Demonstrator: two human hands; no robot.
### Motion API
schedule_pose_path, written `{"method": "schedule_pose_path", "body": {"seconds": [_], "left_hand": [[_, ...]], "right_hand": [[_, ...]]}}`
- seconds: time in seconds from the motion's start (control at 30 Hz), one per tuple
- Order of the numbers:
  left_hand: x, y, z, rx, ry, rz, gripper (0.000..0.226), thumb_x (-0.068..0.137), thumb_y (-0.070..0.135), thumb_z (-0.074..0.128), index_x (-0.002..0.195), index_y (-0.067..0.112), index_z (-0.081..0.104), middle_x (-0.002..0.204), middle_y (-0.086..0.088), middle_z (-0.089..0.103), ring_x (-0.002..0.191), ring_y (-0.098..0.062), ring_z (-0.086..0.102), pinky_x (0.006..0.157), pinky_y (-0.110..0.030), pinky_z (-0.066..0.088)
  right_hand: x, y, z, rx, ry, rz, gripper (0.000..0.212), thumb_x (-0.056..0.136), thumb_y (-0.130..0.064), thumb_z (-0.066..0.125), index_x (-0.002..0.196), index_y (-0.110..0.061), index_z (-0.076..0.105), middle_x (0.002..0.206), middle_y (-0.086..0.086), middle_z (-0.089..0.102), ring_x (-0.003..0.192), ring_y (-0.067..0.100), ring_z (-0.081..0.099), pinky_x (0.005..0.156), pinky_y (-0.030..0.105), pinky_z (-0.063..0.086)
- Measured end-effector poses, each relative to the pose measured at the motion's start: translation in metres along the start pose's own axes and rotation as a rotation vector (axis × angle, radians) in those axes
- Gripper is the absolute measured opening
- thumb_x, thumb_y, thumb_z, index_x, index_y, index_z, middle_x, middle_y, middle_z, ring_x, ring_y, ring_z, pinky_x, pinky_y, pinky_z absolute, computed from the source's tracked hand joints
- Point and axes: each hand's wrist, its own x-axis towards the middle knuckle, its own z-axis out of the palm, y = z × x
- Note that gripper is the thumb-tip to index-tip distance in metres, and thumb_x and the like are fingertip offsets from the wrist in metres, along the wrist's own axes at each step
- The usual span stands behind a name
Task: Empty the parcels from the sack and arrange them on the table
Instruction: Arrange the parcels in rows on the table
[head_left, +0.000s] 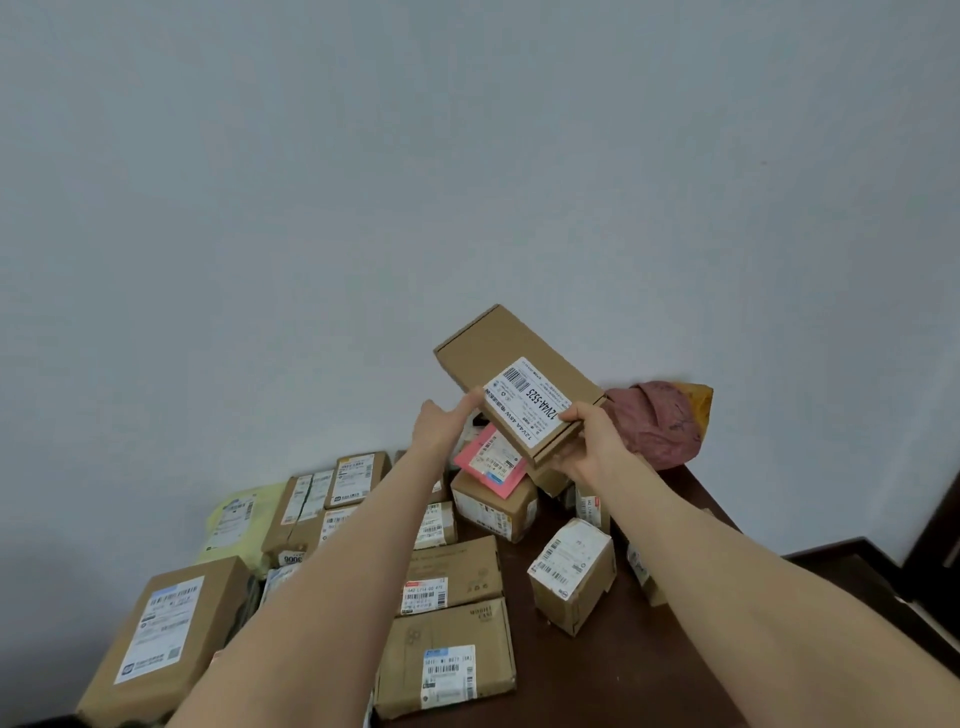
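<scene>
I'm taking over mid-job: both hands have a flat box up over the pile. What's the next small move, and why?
Probably lower the flat box onto the bare tabletop at the near right, label up. The left hand and right hand both grip it in the air, while parcels crowd the left and middle.

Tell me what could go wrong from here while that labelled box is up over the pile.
1. The left hand and right hand hold the labelled box in the air by its near end only. A slip could drop it onto the pile below.
2. The pink parcel lies tilted on a brown box, so a knock may slide it off.
3. The table is crowded on the left. The yellow bag seems near the edge and might get pushed off.
</scene>
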Motion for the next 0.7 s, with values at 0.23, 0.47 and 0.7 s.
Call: {"method": "schedule_pose_path", "body": {"seconds": [0.23, 0.47, 0.7], "left_hand": [[-0.007, -0.002, 0.012, -0.051, -0.366, -0.062, 0.042, 0.088, 0.028, 0.066, 0.124, 0.01, 0.054, 0.109, -0.007, 0.069, 0.1, -0.024, 0.067, 0.09, -0.046, 0.054], [0.0, -0.006, -0.004, -0.124, -0.341, -0.072, 0.031, 0.095, 0.017, 0.056, 0.124, 0.023, 0.048, 0.103, -0.004, 0.07, 0.097, -0.023, 0.066, 0.084, -0.049, 0.056], [0.002, -0.012, -0.018, 0.021, -0.383, -0.044, 0.037, 0.096, 0.023, 0.055, 0.133, 0.024, 0.053, 0.092, 0.001, 0.07, 0.083, -0.011, 0.066, 0.059, -0.028, 0.054]], "right_hand": [[-0.003, 0.021, 0.007, -0.059, -0.027, 0.032, 0.035, 0.081, 0.0, 0.051, 0.114, -0.005, 0.063, 0.113, 0.014, 0.068, 0.108, 0.029, 0.064, 0.099, 0.042, 0.049], [0.005, 0.013, -0.007, -0.31, 0.034, 0.01, 0.066, 0.079, -0.025, 0.076, 0.135, -0.017, 0.042, 0.109, 0.004, 0.059, 0.103, 0.024, 0.055, 0.091, 0.04, 0.042], [0.022, -0.004, -0.022, -0.265, 0.162, -0.203, 0.115, 0.072, -0.042, 0.081, 0.154, -0.028, 0.002, 0.158, 0.007, 0.018, 0.142, 0.031, 0.026, 0.111, 0.05, 0.031]]}}
